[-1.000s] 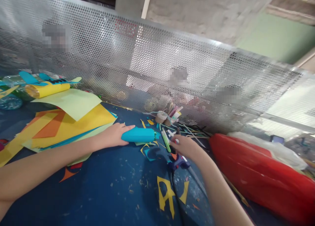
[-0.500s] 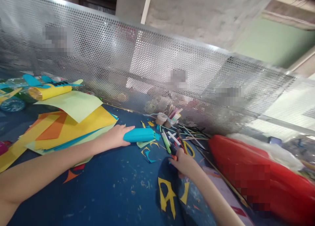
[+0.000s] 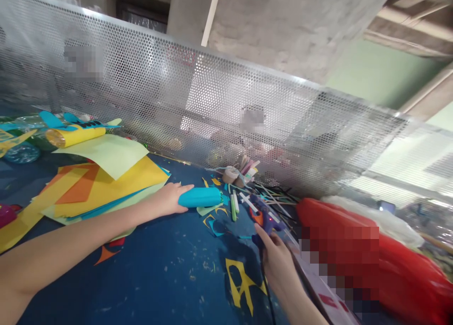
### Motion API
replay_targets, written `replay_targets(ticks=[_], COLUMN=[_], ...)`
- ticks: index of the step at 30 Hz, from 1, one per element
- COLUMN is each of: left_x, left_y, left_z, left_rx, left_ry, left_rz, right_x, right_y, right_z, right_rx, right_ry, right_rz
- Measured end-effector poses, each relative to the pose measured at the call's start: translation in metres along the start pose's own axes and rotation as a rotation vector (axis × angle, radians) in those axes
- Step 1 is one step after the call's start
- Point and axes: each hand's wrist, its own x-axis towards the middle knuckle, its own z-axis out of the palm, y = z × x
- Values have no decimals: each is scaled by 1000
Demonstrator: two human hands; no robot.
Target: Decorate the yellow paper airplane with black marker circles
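Note:
A cylinder wrapped in bright blue paper (image 3: 201, 197) lies on the blue table, with something shiny and greenish at its right end. My left hand (image 3: 172, 198) grips its left end, thumb and fingers on either side. In my right hand (image 3: 278, 259) is a purple glue gun (image 3: 271, 222) with an orange trigger and a small red light; my fingers close round its handle, and a black cord hangs below. Close to the cylinder lie blue and yellow paper scraps (image 3: 215, 227) and green and white markers (image 3: 233, 208). A yellow paper cut-out (image 3: 240, 287) rests nearer me.
Coloured paper sheets (image 3: 141, 174) are stacked at left, below a yellow-wrapped bottle (image 3: 83, 136) with blue paper pieces. A perforated metal panel (image 3: 159, 89) runs along the back. Tape rolls (image 3: 230, 175) and thin sticks lie before it. A red bag (image 3: 336, 221) fills the right side.
My right hand has lifted the glue gun off the clutter and moved it slightly right, turning it so its red light shows. My left hand stays on the blue cylinder.

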Motion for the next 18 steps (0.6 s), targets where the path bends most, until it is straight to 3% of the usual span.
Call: replay_targets(ticks=[6, 9, 13, 18], left_x=[-1, 0, 2, -2], left_y=[5, 4, 2, 2], left_z=[-7, -8, -11, -13], left_rx=[0, -10, -55, -76], left_ry=[-36, -47, -99, -80], left_rz=[-28, -40, -55, -23], right_x=[-19, -20, -18, -23], right_y=[-28, -34, -37, -30], right_z=[32, 47, 62, 67], right_rx=[188, 261, 147, -48], right_ry=[-124, -153, -281, -369], right_rz=[103, 24, -136, -160])
